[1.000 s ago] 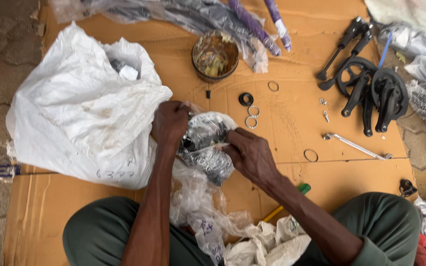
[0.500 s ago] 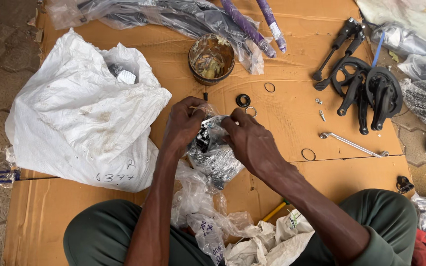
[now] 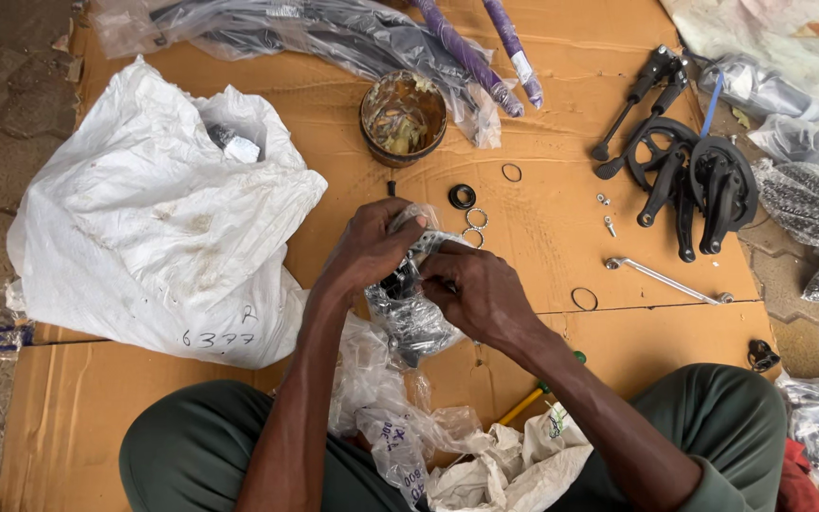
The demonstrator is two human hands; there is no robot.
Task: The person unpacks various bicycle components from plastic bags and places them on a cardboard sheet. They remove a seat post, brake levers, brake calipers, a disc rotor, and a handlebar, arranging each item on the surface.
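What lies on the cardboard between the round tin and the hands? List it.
Head view: between the tin and the hands lie a black ring and two thin metal rings on bare cardboard.

bare forearms, no sleeves — dark green trousers (image 3: 713, 417) on both legs, hands (image 3: 485, 294) ungloved.

Clear plastic bag (image 3: 416, 318) of dark parts, crumpled, above lap.
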